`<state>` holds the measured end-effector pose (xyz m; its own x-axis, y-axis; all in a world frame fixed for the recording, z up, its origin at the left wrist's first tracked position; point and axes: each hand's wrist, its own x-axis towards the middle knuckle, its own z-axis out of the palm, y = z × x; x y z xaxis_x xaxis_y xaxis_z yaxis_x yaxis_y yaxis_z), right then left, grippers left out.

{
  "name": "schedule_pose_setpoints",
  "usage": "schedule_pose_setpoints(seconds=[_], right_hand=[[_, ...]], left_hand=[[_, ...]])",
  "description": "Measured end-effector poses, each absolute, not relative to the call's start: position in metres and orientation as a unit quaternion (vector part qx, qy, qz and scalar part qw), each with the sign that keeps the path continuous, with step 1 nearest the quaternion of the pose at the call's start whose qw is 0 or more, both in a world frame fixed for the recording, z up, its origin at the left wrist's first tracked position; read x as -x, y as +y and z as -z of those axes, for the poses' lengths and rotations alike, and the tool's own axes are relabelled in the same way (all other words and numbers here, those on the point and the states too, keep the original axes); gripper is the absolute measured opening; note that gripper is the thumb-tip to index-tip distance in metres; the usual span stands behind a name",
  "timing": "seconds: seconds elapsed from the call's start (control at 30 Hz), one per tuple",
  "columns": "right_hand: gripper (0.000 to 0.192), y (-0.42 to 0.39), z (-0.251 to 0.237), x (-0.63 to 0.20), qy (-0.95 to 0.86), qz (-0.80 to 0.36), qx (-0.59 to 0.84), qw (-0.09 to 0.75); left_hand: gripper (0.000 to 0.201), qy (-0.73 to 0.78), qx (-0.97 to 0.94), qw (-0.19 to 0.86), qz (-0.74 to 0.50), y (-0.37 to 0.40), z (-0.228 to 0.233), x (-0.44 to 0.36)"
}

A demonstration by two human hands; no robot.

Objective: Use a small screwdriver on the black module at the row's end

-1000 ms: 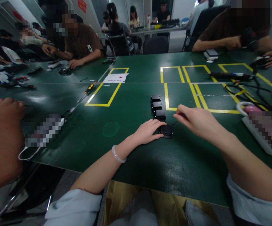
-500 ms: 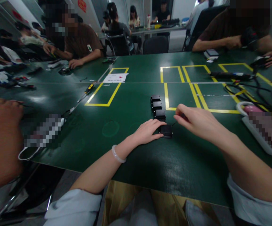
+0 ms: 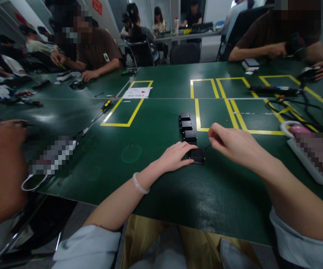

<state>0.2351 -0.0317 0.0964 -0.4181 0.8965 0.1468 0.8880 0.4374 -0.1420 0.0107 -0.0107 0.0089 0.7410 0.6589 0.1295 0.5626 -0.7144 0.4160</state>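
A small black box (image 3: 197, 155) lies flat on the green table (image 3: 155, 186), nearest of a row of four boxes (image 3: 186, 126) running away from the person. The left hand (image 3: 175, 157) rests on the table, fingertips pressed to the box's left side. The right hand (image 3: 234, 144) pinches a thin wire (image 3: 207, 147) that leads from the box's far right corner. The box looks light, rigid and smooth, best steadied by its sides; the wire looks delicate. Open table lies left and near; the table edge is close to the person, and a cable tangle (image 3: 295, 106) lies to the right.
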Motion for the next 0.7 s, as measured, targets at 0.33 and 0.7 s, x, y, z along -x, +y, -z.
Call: schedule_pose_setpoints(seconds=[0.33, 0.7], right_hand=[[0.018, -0.0304, -0.0925, -0.235, -0.831, -0.005, 0.548, 0.091], [0.021, -0.0307, -0.0948, -0.2345, -0.838, -0.016, 0.536, 0.101]], left_hand=[[0.042, 0.33, -0.918, 0.172, -0.135, -0.0097, -0.0074, -0.0109], [0.042, 0.333, -0.917, 0.169, -0.138, -0.0105, -0.0076, -0.0107]])
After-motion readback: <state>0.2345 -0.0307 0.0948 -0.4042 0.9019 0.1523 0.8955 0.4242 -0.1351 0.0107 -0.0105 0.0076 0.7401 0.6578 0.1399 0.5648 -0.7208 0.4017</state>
